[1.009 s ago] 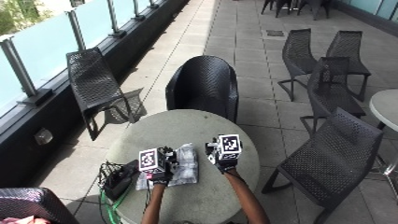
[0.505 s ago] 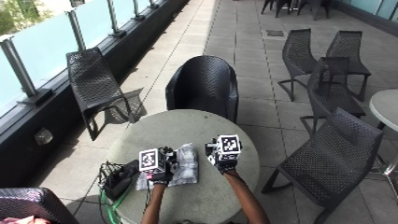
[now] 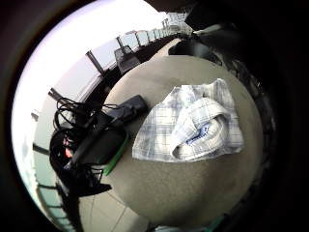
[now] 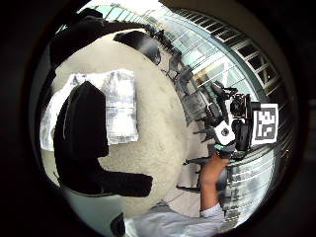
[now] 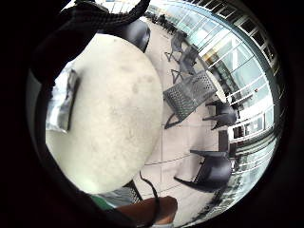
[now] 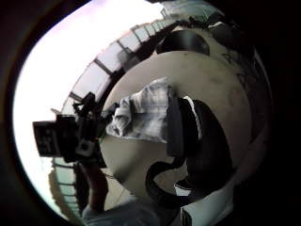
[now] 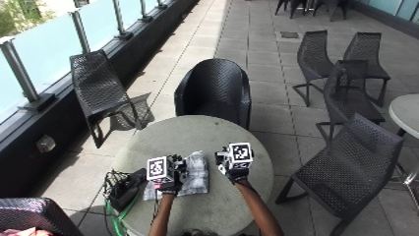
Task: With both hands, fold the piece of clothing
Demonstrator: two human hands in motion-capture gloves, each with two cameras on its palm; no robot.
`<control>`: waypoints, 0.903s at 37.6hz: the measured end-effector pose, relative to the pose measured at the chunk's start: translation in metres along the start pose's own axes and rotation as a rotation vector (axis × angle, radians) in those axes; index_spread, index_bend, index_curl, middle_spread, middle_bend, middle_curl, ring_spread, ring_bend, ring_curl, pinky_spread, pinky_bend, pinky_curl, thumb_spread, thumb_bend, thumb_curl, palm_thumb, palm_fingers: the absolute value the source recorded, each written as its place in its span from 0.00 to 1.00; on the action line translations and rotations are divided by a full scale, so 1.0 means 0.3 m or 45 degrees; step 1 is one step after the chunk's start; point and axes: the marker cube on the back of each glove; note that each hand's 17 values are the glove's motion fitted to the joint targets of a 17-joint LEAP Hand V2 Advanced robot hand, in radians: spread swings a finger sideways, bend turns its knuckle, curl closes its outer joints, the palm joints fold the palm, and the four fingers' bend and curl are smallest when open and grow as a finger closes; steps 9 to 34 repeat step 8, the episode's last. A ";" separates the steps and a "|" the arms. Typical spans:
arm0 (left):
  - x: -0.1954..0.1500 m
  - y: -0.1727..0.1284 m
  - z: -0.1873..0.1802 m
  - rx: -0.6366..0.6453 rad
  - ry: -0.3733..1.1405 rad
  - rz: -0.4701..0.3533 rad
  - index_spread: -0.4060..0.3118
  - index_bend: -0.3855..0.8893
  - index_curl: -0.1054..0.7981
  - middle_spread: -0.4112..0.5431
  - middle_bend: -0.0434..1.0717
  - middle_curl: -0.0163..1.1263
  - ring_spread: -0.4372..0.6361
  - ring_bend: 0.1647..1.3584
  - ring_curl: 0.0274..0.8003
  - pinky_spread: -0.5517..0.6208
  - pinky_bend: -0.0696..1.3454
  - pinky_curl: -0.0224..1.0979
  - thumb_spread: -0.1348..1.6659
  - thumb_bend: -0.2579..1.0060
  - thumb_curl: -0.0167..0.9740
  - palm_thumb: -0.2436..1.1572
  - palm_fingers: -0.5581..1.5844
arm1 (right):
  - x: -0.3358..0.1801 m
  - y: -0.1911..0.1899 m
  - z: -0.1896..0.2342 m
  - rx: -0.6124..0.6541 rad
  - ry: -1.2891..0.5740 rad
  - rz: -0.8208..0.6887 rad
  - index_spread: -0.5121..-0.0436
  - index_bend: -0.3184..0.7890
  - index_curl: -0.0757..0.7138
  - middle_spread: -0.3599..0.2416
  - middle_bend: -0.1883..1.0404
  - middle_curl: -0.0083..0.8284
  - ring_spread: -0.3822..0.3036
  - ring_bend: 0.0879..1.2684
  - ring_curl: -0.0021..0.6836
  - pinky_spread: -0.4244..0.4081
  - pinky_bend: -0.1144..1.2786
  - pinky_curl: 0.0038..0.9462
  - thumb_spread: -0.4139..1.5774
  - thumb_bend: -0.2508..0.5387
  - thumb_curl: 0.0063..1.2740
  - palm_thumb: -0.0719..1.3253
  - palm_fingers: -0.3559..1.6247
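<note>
Outside view, biggest first: round grey table (image 7: 216, 142) on a tiled terrace, w/ a black wicker chair (image 7: 215, 88) tucked at its far side and another black chair (image 7: 347, 167) off to the right. Folded white checked shirt (image 7: 190, 178) flat on the near part of the tabletop, between the two forearms, slightly toward the person's left. Black device w/ tangled cables (image 7: 124, 186) at the table's left edge, just beside the shirt, apart from it per the left little finger side palm view, where the same device (image 3: 99, 140) sits next to the shirt (image 3: 193, 123), collar up and plaid pattern plain to see. Left hand (image 7: 169, 183) raised above the shirt's left part; in the left thumb side palm view black gloved fingers (image 4: 86, 123) hang loosely curled over the cloth (image 4: 118, 106), gripping nothing visible, no contact shown. Right hand (image 7: 233, 172) raised just right of the shirt, over bare tabletop; seen from the left thumb side palm view as a gloved hand (image 4: 224, 131) held in air, well clear of the cloth, fingers relaxed and empty. Right thumb side palm view: shirt (image 6: 146, 113) on the table behind the glove's own dark finger, w/ the left hand (image 6: 87, 136) held up beyond it. Right little finger side palm view: only an edge of the shirt (image 5: 64, 102) on the pale tabletop.
</note>
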 end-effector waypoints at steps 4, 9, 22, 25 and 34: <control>-0.013 0.014 0.005 -0.042 -0.036 -0.029 0.33 0.44 0.55 0.29 0.19 0.31 0.51 0.25 0.36 0.82 0.18 0.29 0.87 0.20 0.28 0.43 0.49 | -0.065 0.084 0.010 -0.235 -0.169 -0.009 0.33 0.44 0.54 0.45 0.29 0.41 0.61 0.11 0.48 0.79 0.30 0.38 0.87 0.30 0.24 0.47 0.45; -0.005 0.017 -0.005 -0.041 -0.033 -0.021 0.33 0.44 0.55 0.29 0.19 0.31 0.51 0.24 0.36 0.82 0.18 0.29 0.87 0.20 0.28 0.43 0.49 | -0.081 0.074 0.018 -0.207 -0.207 -0.013 0.33 0.44 0.54 0.45 0.29 0.41 0.62 0.11 0.48 0.79 0.30 0.38 0.87 0.30 0.24 0.47 0.45; -0.005 0.017 -0.005 -0.041 -0.033 -0.021 0.33 0.44 0.55 0.29 0.19 0.31 0.51 0.24 0.36 0.82 0.18 0.29 0.87 0.20 0.28 0.43 0.49 | -0.081 0.074 0.018 -0.207 -0.207 -0.013 0.33 0.44 0.54 0.45 0.29 0.41 0.62 0.11 0.48 0.79 0.30 0.38 0.87 0.30 0.24 0.47 0.45; -0.005 0.017 -0.005 -0.041 -0.033 -0.021 0.33 0.44 0.55 0.29 0.19 0.31 0.51 0.24 0.36 0.82 0.18 0.29 0.87 0.20 0.28 0.43 0.49 | -0.081 0.074 0.018 -0.207 -0.207 -0.013 0.33 0.44 0.54 0.45 0.29 0.41 0.62 0.11 0.48 0.79 0.30 0.38 0.87 0.30 0.24 0.47 0.45; -0.005 0.017 -0.005 -0.041 -0.033 -0.021 0.33 0.44 0.55 0.29 0.19 0.31 0.51 0.24 0.36 0.82 0.18 0.29 0.87 0.20 0.28 0.43 0.49 | -0.081 0.074 0.018 -0.207 -0.207 -0.013 0.33 0.44 0.54 0.45 0.29 0.41 0.62 0.11 0.48 0.79 0.30 0.38 0.87 0.30 0.24 0.47 0.45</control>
